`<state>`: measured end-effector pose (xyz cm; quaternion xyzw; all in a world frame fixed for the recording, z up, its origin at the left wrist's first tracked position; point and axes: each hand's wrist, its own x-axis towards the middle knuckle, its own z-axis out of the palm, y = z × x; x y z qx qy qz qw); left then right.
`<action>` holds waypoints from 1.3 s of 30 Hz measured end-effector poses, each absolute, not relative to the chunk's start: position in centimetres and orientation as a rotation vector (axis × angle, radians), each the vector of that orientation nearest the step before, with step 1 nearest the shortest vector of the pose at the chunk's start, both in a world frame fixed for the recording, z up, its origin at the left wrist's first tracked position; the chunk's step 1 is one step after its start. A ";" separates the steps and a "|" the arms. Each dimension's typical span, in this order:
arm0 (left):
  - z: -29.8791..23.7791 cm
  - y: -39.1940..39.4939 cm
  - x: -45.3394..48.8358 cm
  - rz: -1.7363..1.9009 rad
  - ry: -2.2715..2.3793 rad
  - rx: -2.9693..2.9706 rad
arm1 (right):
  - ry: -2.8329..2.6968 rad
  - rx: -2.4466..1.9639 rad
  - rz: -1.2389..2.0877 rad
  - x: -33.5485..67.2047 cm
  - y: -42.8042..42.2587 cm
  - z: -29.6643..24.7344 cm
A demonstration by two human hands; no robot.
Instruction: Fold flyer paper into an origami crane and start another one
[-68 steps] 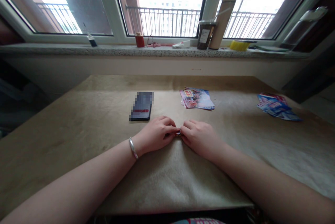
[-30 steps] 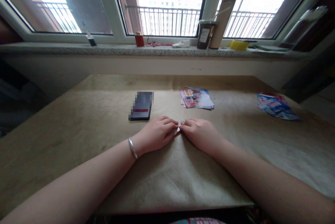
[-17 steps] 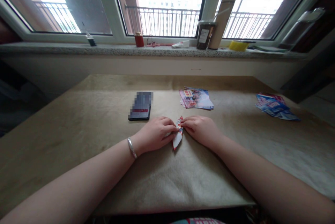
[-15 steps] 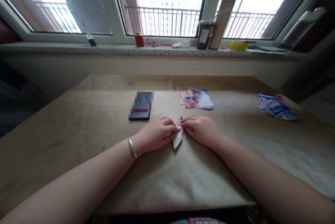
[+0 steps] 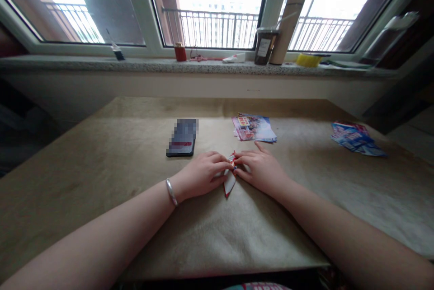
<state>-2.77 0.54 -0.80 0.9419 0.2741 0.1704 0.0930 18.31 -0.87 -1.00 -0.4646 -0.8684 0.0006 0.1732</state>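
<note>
Both my hands meet at the middle of a table covered in brown paper (image 5: 101, 168). Between them is a small folded piece of printed paper (image 5: 229, 182), white with red and blue, its lower tip pointing toward me. My left hand (image 5: 203, 173), with a silver bracelet at the wrist, is closed and pinches the paper's left side. My right hand (image 5: 261, 170) pinches its top from the right, with one finger stretched out away from me.
A dark phone (image 5: 183, 139) lies just beyond my left hand. A stack of printed leaflets (image 5: 253, 128) lies beyond my right hand, another stack (image 5: 357, 138) at the far right. The stone windowsill (image 5: 101, 65) behind holds a red jar, a dark cup, a cardboard roll and a yellow object.
The folded paper, earlier almost hidden between my fingertips, has come out and now hangs down between my hands. My hands shifted slightly away from me; one right finger has stretched out.
</note>
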 end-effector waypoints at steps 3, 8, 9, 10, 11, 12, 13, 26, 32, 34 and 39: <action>-0.8 0.2 -2.7 0.501 0.829 2.803 | -2.456 -1.298 -0.072 18.5 -0.7 -1.1; -0.7 -0.1 -2.5 0.471 0.874 2.785 | -2.412 -1.337 0.010 18.7 -0.4 -1.3; -0.7 0.0 -2.6 0.464 0.869 2.779 | -2.403 -1.342 0.029 18.7 -0.4 -1.4; -0.7 0.1 -2.6 0.461 0.863 2.769 | -2.396 -1.341 0.048 18.7 -0.3 -1.4; -0.7 0.3 -2.6 0.458 0.858 2.759 | -2.393 -1.332 0.068 18.7 -0.3 -1.5; -0.7 0.5 -2.7 0.463 0.856 2.749 | -2.395 -1.314 0.090 18.6 -0.3 -1.5; -0.7 0.7 -2.7 0.466 0.850 2.740 | -2.405 -1.285 0.115 18.6 -0.3 -1.5; -0.9 0.8 -2.7 0.519 0.845 2.790 | -2.622 -1.086 0.037 18.6 -0.7 -0.7; -0.8 0.6 -2.5 0.529 0.896 2.851 | -2.631 -0.930 -0.056 18.9 -0.2 -1.1; -0.7 0.6 -2.5 0.528 0.945 2.860 | -2.613 -0.873 -0.057 18.9 0.1 -1.4; -0.8 0.8 -2.6 0.521 0.974 2.854 | -2.619 -0.887 -0.080 19.1 0.4 -1.8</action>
